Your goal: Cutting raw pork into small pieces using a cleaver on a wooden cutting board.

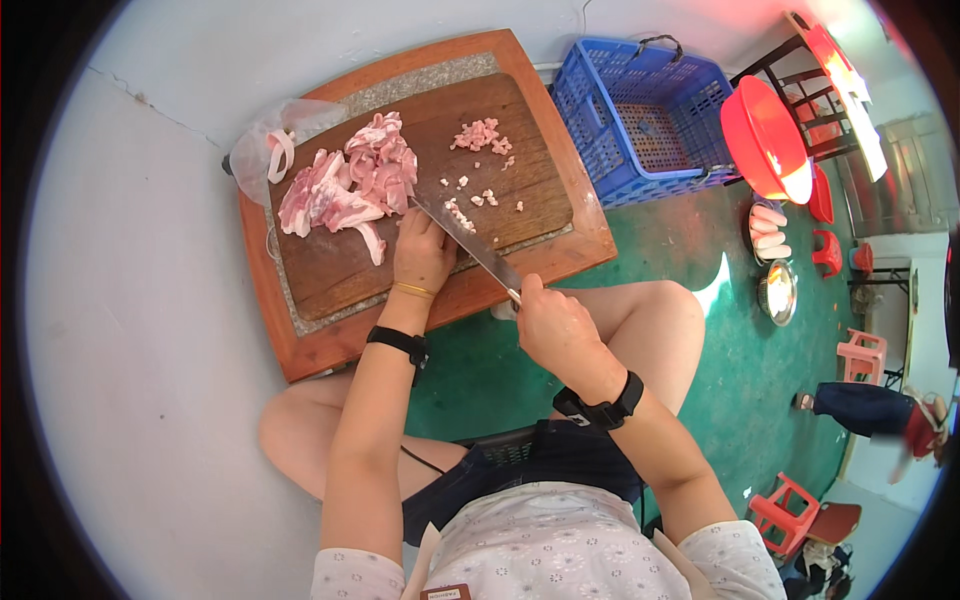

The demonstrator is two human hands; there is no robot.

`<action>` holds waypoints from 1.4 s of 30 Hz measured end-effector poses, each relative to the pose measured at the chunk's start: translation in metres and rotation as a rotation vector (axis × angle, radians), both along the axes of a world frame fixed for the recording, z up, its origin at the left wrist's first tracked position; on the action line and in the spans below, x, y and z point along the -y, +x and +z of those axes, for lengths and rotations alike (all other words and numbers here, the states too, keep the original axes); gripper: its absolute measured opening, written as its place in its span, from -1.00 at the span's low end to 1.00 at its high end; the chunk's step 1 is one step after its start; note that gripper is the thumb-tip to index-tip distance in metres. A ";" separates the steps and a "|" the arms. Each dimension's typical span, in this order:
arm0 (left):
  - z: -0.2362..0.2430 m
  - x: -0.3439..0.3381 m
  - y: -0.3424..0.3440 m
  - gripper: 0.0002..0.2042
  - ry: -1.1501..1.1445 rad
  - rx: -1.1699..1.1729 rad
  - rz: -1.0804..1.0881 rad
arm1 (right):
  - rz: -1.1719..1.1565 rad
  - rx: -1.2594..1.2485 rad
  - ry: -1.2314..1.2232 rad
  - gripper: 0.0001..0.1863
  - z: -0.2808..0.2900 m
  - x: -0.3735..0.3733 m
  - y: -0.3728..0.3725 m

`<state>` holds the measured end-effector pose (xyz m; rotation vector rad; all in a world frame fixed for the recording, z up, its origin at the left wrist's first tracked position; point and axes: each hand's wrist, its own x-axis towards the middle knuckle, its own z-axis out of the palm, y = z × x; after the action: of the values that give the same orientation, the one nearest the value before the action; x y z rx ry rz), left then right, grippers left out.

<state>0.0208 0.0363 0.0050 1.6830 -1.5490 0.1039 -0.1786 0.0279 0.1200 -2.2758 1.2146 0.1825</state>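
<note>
Right hand (556,325) closed round knife (470,243) handle, blade angled up-left over wooden cutting board (330,275); left hand (422,252) fingers curled down on board just beside blade, near tip; beyond it pile of raw meat strips (352,185); small diced bits (480,135) further right; blue basket (640,120) behind board.

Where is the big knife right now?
In the head view, the knife lies slanted over the wooden cutting board, held by the right hand, its blade beside the left hand and the raw meat.
</note>
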 end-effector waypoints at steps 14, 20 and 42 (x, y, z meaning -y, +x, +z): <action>0.002 0.002 0.002 -0.74 0.011 0.127 -0.010 | 0.032 0.060 0.010 -0.90 -0.013 0.026 0.030; -0.003 -0.002 0.000 -0.76 -0.003 0.082 0.027 | 0.014 -0.008 0.039 -0.87 -0.004 0.016 -0.009; -0.004 -0.002 0.001 -0.76 -0.032 0.075 0.020 | 0.017 0.022 0.070 -0.84 0.003 0.011 -0.003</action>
<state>0.0220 0.0387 0.0010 1.6870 -1.5781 0.2032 -0.1816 0.0174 0.1226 -2.2230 1.1600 0.2027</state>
